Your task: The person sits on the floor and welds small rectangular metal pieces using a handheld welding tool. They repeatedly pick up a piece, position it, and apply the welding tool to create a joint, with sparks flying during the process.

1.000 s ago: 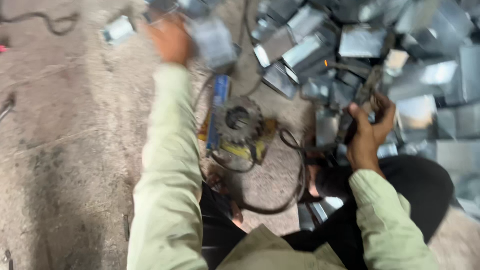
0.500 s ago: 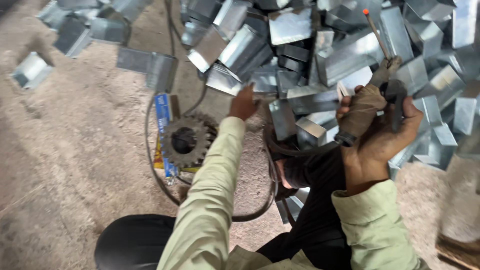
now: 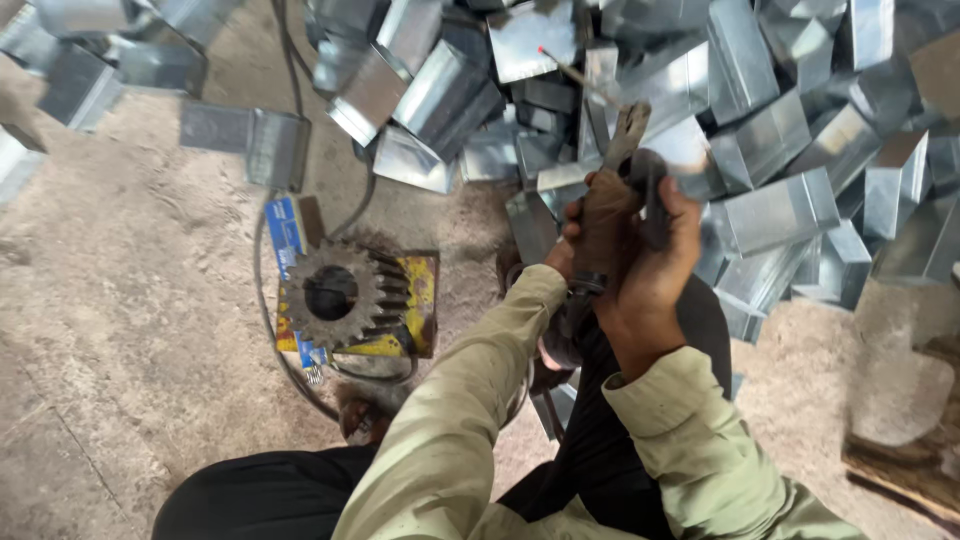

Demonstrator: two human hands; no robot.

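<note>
My right hand (image 3: 655, 265) is closed around a worn clamp-like welding holder (image 3: 608, 215) with a brown handle, held upright over my lap. Its jaws (image 3: 630, 125) point at the pile, and a thin rod with a red tip (image 3: 565, 68) sticks out beyond them. My left hand (image 3: 562, 255) lies against the handle's near side, fingers wrapped on it and mostly hidden behind the tool. A pile of shiny folded sheet-metal boxes (image 3: 770, 210) lies just beyond both hands. Both sleeves are pale green.
A rusty toothed gear (image 3: 335, 295) rests on a yellow and blue block (image 3: 418, 300) on the dusty concrete floor, left of my arms. A black cable (image 3: 262, 300) loops around it. More metal boxes (image 3: 275, 145) lie scattered at upper left. My dark-trousered legs fill the bottom.
My left hand has drawn back from the metal pieces to the tool's handle. The right hand has brought the tool toward the middle. The view has swung, so the gear sits further left.
</note>
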